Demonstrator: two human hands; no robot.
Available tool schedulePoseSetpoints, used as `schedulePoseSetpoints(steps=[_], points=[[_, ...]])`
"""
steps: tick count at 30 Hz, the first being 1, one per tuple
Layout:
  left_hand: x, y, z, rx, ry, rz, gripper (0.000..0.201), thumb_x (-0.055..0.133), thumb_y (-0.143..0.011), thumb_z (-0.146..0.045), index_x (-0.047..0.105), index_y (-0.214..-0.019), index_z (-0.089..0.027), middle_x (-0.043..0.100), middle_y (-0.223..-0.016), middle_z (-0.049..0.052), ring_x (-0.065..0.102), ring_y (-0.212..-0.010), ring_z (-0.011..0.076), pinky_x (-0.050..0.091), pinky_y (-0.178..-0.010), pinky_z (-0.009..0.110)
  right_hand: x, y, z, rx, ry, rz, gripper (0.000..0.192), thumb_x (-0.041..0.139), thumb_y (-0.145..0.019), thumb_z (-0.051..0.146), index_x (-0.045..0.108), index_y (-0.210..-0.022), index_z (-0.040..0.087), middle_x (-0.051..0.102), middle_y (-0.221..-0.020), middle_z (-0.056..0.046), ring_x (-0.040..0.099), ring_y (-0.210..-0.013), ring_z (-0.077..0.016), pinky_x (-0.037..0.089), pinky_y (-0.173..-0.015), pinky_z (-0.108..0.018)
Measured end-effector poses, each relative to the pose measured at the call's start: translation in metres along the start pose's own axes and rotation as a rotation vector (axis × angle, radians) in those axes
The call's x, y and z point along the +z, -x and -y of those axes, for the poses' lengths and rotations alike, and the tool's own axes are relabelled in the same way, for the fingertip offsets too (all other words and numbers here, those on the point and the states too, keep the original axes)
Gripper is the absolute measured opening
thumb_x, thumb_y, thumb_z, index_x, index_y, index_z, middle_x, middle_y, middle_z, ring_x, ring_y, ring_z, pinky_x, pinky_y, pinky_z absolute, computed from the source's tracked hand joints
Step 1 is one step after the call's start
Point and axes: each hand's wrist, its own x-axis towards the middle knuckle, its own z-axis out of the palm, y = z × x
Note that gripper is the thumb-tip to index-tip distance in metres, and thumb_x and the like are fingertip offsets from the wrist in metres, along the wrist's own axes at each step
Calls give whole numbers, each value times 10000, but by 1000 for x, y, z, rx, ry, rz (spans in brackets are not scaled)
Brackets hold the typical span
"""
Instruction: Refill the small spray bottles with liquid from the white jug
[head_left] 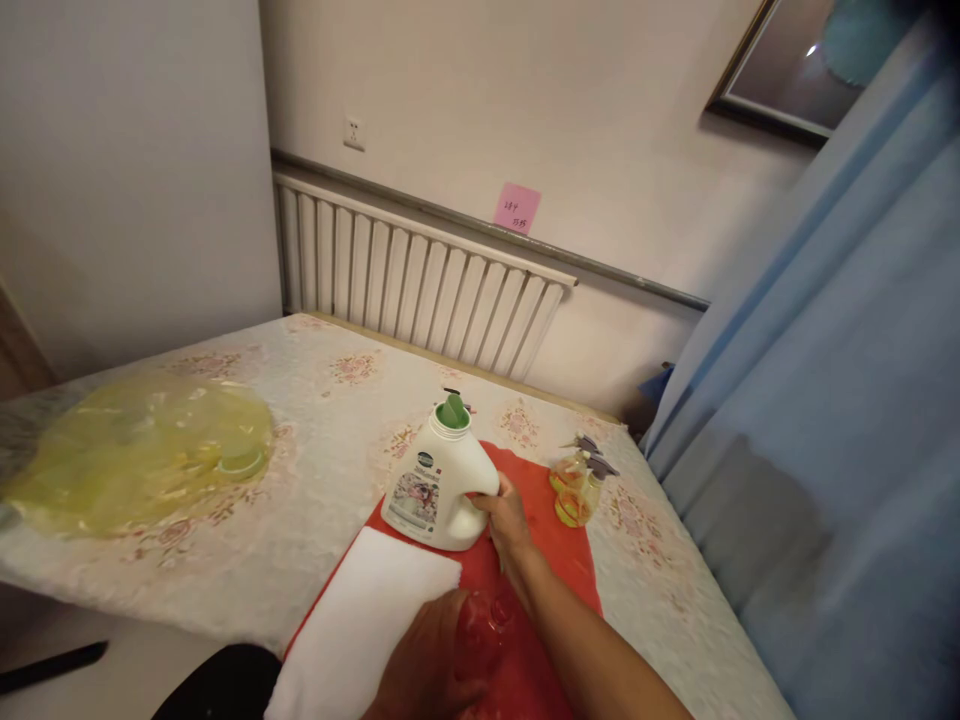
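1. On the red mat (555, 560), the jug (439, 480) stands upright, right hand (506, 520) fingers wrapped round its handle.
2. Nearer the body, the left hand (424, 665) grips a clear bag (487, 625).

A pink sticky note (517, 207) is stuck on the wall above the radiator (420, 275). It has small handwritten marks in two rows. They look like numbers, but they are too small to read for sure.

The white bottle (439, 485) with the green cap has a label (415, 493) on its front. At the top of the label is a small dark round logo. Under it is a picture with pink in it. The words on the label are too tiny and blurry to read.
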Motion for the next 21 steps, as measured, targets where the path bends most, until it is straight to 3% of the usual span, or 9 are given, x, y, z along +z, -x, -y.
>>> schedulePoseSetpoints(steps=[7,12,17,21], points=[[3,0,3,55,11,-76,881,791,-623,-457,401,-1388,-258,538,-1400,131,493,-1277,362,381,-1116,501,-5,3,0,-24,96,102,344,672,-623,294,644,-949,189,690,-838,4,578,-789,-191,458,-689,-271],[6,0,6,117,30,-151,838,760,-674,-497,380,-1387,-276,548,-1385,94,516,-1255,309,388,-1096,460,-50,-5,13,25,313,198,577,759,-630,245,608,-1186,220,709,-1017,-17,647,-909,-205,516,-779,-295],[17,-1,17,93,-16,-172,881,756,-668,-536,392,-1394,-195,535,-1395,172,510,-1264,344,388,-1092,501,-99,4,-1,180,712,97,255,634,-904,312,620,-1100,149,667,-1057,-53,652,-897,-185,549,-798,-371],[20,-2,20,84,-38,-177,878,764,-660,-498,401,-1391,-174,533,-1398,174,504,-1274,346,383,-1101,485,-110,25,-24,284,965,61,239,605,-930,342,629,-1067,148,659,-1064,-50,649,-914,-186,549,-810,-384]])
